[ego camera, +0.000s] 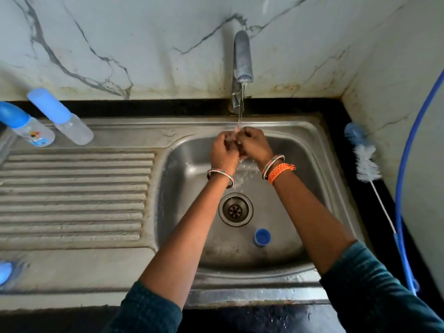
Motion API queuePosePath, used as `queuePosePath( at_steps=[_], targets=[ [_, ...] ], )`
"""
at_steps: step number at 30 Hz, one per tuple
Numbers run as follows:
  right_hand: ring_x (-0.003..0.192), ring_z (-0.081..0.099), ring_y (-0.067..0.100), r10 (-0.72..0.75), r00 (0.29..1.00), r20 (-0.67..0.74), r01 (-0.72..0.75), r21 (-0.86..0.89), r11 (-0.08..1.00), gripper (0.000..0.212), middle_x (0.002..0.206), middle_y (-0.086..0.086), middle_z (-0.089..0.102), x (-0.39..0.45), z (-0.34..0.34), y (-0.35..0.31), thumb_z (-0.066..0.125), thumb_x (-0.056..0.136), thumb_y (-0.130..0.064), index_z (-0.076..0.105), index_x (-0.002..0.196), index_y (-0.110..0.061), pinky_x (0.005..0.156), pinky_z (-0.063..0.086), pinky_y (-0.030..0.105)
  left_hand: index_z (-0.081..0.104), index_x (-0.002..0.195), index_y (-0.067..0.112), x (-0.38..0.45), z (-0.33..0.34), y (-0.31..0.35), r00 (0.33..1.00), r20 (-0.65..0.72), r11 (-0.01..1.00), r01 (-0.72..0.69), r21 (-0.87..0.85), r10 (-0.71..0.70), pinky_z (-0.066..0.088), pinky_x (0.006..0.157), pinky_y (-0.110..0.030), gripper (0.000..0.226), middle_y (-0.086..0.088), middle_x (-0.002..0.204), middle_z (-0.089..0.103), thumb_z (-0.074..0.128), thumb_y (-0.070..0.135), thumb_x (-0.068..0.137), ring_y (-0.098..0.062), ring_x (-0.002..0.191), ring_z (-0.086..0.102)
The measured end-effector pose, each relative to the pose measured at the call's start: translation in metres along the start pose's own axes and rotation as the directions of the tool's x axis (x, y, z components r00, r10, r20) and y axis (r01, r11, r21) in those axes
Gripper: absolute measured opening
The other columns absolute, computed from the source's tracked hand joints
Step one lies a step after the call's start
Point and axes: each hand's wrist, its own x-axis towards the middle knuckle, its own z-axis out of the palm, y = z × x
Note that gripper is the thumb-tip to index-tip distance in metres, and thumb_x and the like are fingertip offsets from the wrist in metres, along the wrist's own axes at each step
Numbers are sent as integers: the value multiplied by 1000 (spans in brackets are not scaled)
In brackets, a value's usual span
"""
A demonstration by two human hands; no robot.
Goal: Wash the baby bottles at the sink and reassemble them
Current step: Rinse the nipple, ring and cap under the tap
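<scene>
1. Both hands are under the thin stream from the steel tap [243, 56]. My left hand [224, 152] and right hand [253, 146] have fingers curled in, meeting over something small and pale; I cannot tell what it is, likely a teat.
2. Two clear plastic baby bottles with blue caps lie on the steel draining board: one printed [26, 126], one plain [60, 116], side by side, well apart from the basin. They look assembled.
3. A small blue plastic ring [262, 237] sits in the steel sink basin [312, 179], near the drain [236, 209]. My guess: one bottle's parts are not yet rinsed and rejoined.
4. The white-and-blue bottle brush [365, 159] lies on the black counter [336, 109] to the right, just beside the wall.
5. Room: basin walls close on each side; the ribbed board on the left is open for setting parts down.
</scene>
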Motion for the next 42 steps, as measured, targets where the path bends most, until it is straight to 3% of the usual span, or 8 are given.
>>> queuePosePath(
  at_steps=[4, 9, 14, 19, 27, 34, 36, 42],
  targets=[
    [45, 49, 12, 58, 991, -122, -53, 45, 998, 31, 54, 4, 53, -1, 2, -4, 66, 85, -20, 55, 56, -13, 48, 40, 20, 53, 89, 9, 3, -1, 0, 998, 52, 999, 20, 32, -22, 41, 46, -23, 9, -14, 74, 61, 46, 4, 91, -17, 58, 57],
    [53, 52, 13, 167, 974, -155, -146, 135, 980, 38, 58, 0, 58, 5, 7, -16, 62, 89, -34, 55, 56, -16, 51, 40, 20, 59, 95, -2, -12, -2, 2, 945, -28, 935, -319, 158, 327, 37, 58, -14, 11, -13, 78, 65, 50, 4, 93, -17, 67, 57],
    [66, 57, 11, 94, 986, 139, -122, 213, 969, 9, 66, -6, 59, 0, -3, -16, 63, 89, -25, 64, 82, -19, 55, 42, 22, 67, 102, 0, 4, -15, 4, 945, -109, 945, -290, 153, 308, 44, 74, -18, 22, -19, 97, 62, 62, -5, 81, -28, 88, 61],
    [50, 44, 11, 203, 978, -41, -187, 254, 949, 36, 57, -1, 53, 3, -8, -18, 63, 86, -48, 60, 68, -17, 52, 34, 23, 72, 94, -1, -2, -16, 6, 927, 7, 925, -375, 62, 375, 53, 73, -22, 16, -16, 91, 66, 73, 5, 79, -22, 80, 65],
    [55, 54, 9, 111, 945, 309, -220, 346, 912, 27, 72, 0, 61, -1, -15, -12, 47, 97, -39, 61, 90, -17, 49, 42, 22, 59, 112, 4, 5, -12, 15, 995, 101, 980, -2, -197, 22, 51, 83, -29, 36, -14, 109, 66, 73, 10, 80, -17, 91, 61],
    [33, 43, 7, 256, 951, 173, -299, 311, 902, 51, 36, -8, 43, 6, -10, -10, 40, 99, -47, 69, 79, -10, 43, 36, 22, 66, 89, -1, -1, -12, 9, 997, 77, 981, 1, -193, 14, 51, 72, -25, 27, -9, 85, 67, 81, 10, 70, -15, 77, 62],
    [39, 52, 11, 246, 966, 84, -260, 279, 924, 44, 40, -3, 51, 7, -10, -7, 43, 99, -42, 64, 99, -3, 42, 44, 22, 64, 79, 6, 1, -11, 6, 998, 54, 982, 29, -188, -19, 49, 65, -19, 21, -4, 77, 65, 82, 8, 68, -11, 69, 59],
    [71, 68, 23, 30, 993, -118, -41, -95, 995, 56, 74, 8, 67, 3, -4, -6, 44, 94, -54, 67, 73, -8, 56, 58, 30, 60, 66, 13, 12, -8, 2, 990, 68, 990, 128, -63, -124, 48, 65, -25, 19, -1, 67, 61, 77, 7, 73, -12, 64, 56]
  ],
)
